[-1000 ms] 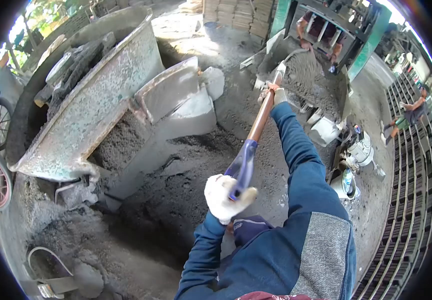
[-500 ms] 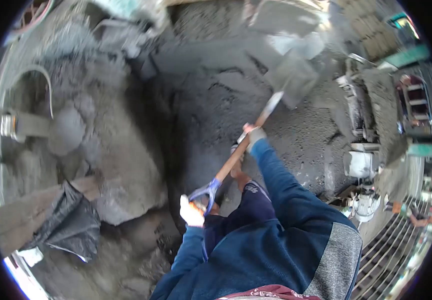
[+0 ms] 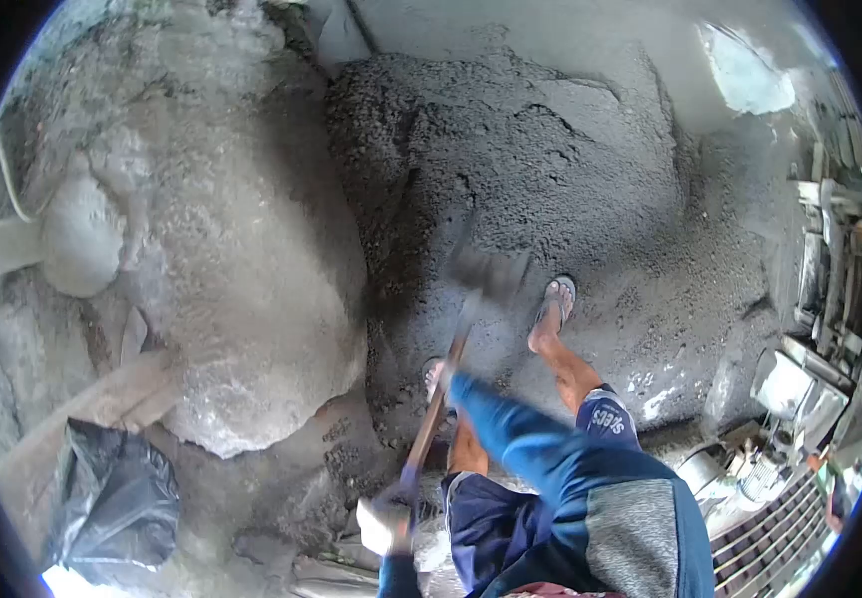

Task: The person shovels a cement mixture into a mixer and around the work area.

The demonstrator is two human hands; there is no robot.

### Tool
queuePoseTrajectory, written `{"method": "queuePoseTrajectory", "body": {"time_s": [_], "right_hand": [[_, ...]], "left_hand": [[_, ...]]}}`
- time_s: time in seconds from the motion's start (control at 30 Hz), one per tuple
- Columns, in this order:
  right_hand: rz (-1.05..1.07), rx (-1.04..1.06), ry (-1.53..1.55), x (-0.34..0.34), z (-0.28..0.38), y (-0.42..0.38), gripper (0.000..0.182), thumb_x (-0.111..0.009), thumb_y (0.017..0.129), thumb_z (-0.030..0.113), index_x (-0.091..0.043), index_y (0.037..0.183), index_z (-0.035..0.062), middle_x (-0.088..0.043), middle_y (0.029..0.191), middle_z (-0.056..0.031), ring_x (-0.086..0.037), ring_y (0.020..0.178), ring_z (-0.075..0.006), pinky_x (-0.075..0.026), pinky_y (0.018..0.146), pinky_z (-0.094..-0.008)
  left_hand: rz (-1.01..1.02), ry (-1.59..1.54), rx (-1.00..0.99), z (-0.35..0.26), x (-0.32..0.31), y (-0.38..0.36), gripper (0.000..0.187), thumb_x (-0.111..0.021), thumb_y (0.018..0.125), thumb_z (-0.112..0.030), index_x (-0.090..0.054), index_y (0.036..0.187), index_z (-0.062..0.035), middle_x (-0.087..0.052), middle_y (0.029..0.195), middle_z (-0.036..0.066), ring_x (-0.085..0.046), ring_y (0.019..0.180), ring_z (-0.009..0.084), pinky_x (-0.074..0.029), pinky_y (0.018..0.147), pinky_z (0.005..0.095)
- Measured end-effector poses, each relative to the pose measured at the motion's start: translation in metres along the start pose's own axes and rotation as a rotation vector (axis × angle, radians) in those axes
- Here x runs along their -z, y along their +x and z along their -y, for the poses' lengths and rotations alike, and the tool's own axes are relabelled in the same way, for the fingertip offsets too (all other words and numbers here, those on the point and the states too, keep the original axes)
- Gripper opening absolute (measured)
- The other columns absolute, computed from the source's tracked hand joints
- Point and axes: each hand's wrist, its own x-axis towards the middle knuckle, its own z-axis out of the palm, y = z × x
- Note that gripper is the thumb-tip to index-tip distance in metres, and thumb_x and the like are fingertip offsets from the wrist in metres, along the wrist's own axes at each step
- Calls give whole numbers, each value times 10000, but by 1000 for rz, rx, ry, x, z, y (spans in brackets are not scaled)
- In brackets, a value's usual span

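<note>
A shovel (image 3: 427,429) with a wooden shaft slants up from the lower middle. Its blade (image 3: 491,273), smeared by motion, is just above the floor, beside the near edge of a dark grey, grainy heap (image 3: 540,149). My left hand (image 3: 381,526), in a pale glove, is closed around the shovel's blue grip at the near end. Farther up, my right hand (image 3: 447,383) is on the shaft, small and partly hidden by the blue sleeve. My sandalled foot (image 3: 554,301) stands to the right of the blade; the other is beside the shaft.
To the left rises a large, dust-covered mound (image 3: 251,259). A black plastic bag (image 3: 117,503) lies at lower left near a wooden beam (image 3: 82,404). On the right are machine parts (image 3: 785,384) and a metal grating (image 3: 775,523). A pale sheet-like piece (image 3: 745,70) is at upper right.
The shovel blade has swung from the upper right back toward my feet. Both hands keep hold of the shovel, and the whole view has shifted, showing more of the heap.
</note>
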Motion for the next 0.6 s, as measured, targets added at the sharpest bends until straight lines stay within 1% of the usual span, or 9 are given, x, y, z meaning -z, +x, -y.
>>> {"method": "queuePoseTrajectory", "body": {"time_s": [0.03, 0.07, 0.1, 0.2, 0.3, 0.37, 0.5, 0.57, 0.6], "right_hand": [[38, -65, -69, 36, 39, 100, 216, -586, 945, 263, -540, 818, 95, -503, 604, -97, -554, 536, -293, -514, 533, -525], [80, -127, -141, 69, 75, 191, 257, -590, 946, 299, -531, 781, 110, -504, 635, -75, -551, 588, -263, -516, 585, -489], [-200, 44, -142, 54, 107, 171, 149, -599, 951, 226, -541, 866, 117, -512, 647, -69, -538, 566, -259, -525, 588, -498], [-201, 118, -99, 60, 99, 160, 79, -620, 934, 146, -545, 942, 123, -524, 667, -60, -525, 536, -244, -539, 594, -506], [-166, 91, -61, 81, 81, 148, 64, -618, 938, 129, -554, 946, 125, -527, 681, -47, -523, 536, -225, -538, 587, -509], [-177, 126, -49, 75, 79, 92, 74, -627, 940, 123, -555, 958, 127, -524, 679, -38, -527, 535, -215, -515, 551, -487], [-160, 229, 152, 97, 83, 18, 86, -635, 934, 102, -557, 964, 120, -531, 723, -61, -523, 536, -218, -476, 510, -463], [-185, 325, 207, 102, 106, -44, 106, -636, 940, 93, -544, 985, 120, -527, 748, -70, -516, 537, -221, -461, 501, -448], [-183, 350, 255, 105, 121, -85, 126, -640, 942, 89, -532, 1002, 116, -522, 748, -67, -516, 538, -220, -464, 504, -446]], "left_hand": [[96, -469, 292, -52, -15, 36, 386, -664, 891, -377, -636, 988, -4, -655, 877, 145, -631, 753, 266, -530, 717, 395], [53, -907, 629, -104, -30, 72, 431, -619, 970, -465, -614, 857, -50, -619, 741, 111, -586, 573, 223, -509, 537, 363], [238, -1425, 1087, -128, -35, 87, 479, -601, 980, -490, -576, 749, -72, -574, 601, 98, -533, 460, 208, -467, 456, 349], [135, -1400, 1105, -139, -28, 78, 554, -575, 989, -530, -488, 641, -108, -448, 452, 54, -425, 350, 188, -379, 376, 360], [137, -1357, 1126, -124, -33, 45, 563, -571, 988, -537, -498, 636, -104, -435, 470, 38, -413, 360, 182, -363, 378, 348], [134, -1353, 1072, -100, -44, 21, 584, -544, 993, -554, -476, 625, -105, -392, 447, 33, -386, 342, 181, -348, 375, 345], [332, -1495, 1211, -106, 2, 26, 623, -468, 999, -610, -398, 579, -155, -368, 439, 26, -353, 338, 188, -364, 387, 391], [492, -1607, 1161, -111, 18, 30, 643, -458, 992, -631, -410, 570, -149, -392, 430, 52, -375, 329, 222, -376, 384, 403], [530, -1591, 1067, -117, 21, 32, 652, -453, 989, -640, -415, 566, -145, -405, 427, 68, -396, 333, 242, -384, 383, 409]]}}
